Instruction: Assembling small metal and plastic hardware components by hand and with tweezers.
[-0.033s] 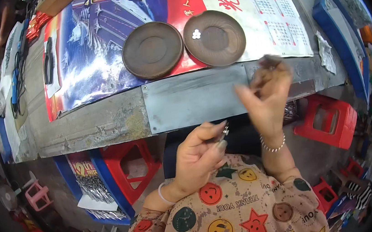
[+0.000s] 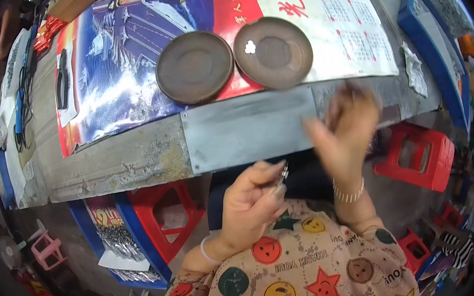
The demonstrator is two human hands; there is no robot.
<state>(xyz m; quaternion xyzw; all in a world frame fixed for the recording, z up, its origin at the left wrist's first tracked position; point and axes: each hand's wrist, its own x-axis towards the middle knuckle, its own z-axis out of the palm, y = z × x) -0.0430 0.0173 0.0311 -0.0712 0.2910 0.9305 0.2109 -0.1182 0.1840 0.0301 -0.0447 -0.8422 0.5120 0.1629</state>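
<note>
My left hand [image 2: 253, 201] is just off the table's front edge, its thumb and fingers pinched on a small shiny metal piece [image 2: 284, 172]. The piece is too small to name. To its right, my right hand [image 2: 347, 129] is raised over the front edge; its fingers are smeared by motion, and whether they hold anything cannot be made out. Beyond the hands, two round brown dishes [image 2: 195, 68] sit side by side. The right dish [image 2: 292, 71] has a few small white pieces [image 2: 250, 47] at its left side.
Under the dishes lies a poster calendar [image 2: 119, 85]; a grey metal plate [image 2: 247, 132] is set at the table's front edge. Black-handled pliers [image 2: 61, 80] lie left. Blue trays [image 2: 433, 44] flank the table. A blue bin of metal parts [image 2: 122, 240] and red stools [image 2: 416, 157] stand below.
My right hand has moved slightly right and down, still blurred. My left hand keeps its pinch on the metal piece, almost in place.
</note>
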